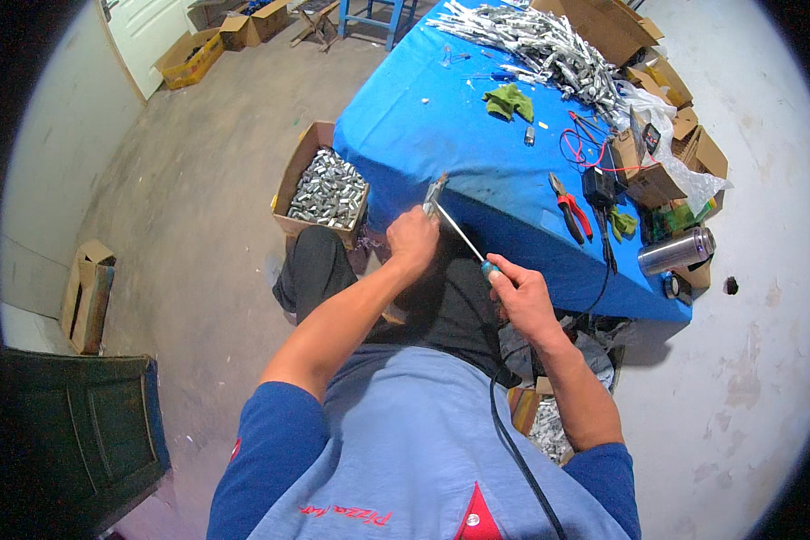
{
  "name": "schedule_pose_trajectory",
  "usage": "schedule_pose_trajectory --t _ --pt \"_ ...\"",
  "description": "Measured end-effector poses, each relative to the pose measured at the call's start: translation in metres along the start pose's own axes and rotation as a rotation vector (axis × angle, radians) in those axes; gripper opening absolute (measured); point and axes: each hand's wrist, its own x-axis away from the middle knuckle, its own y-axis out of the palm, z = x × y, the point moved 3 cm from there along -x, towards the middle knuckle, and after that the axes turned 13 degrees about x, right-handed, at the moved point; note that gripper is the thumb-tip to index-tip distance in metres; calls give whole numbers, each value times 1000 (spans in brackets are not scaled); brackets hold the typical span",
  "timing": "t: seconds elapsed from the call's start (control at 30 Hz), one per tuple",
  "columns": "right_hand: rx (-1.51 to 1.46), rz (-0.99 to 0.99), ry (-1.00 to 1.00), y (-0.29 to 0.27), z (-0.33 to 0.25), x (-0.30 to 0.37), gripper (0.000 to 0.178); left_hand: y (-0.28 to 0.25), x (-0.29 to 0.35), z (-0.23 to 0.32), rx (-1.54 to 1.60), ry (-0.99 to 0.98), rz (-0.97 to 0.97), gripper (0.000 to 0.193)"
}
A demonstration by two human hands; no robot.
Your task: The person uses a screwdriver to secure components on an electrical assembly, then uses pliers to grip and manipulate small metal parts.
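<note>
Screwdriver [462, 235]: one, inward at two o'clock. Pliers [568, 206]: one pair, two o'clock. Can [677, 252]: one, three o'clock. Green cloths [508, 102]: two, at one and three.

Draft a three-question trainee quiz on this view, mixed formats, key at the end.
1. Which hand holds the screwdriver?
2. True or false: the cardboard box just left of the blue tablecloth is closed.
3. Where do the red-handled pliers lie?
A) inside the cardboard box
B) on the blue tablecloth
C) touching the screwdriver

Key:
1. The right hand; the left hand holds a metal part.
2. False; it is open, with small metal pieces inside.
3. B
</note>
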Motion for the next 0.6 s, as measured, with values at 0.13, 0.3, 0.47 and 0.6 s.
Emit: schedule_pose_trajectory --t 0.13,0.3,0.47,0.6 --pt "709 271 -280 17 -25 7 34 8 10 9 39 12 -46 35" --pt "554 239 -246 12 -11 0 36 31 43 15 109 14 -101 32" --pt "-146 -124 256 -16 -18 36 41 -3 22 -5 267 -97 -33 38" --pt "-327 13 243 -49 -22 49 46 -14 -1 -24 427 -121 45 47"
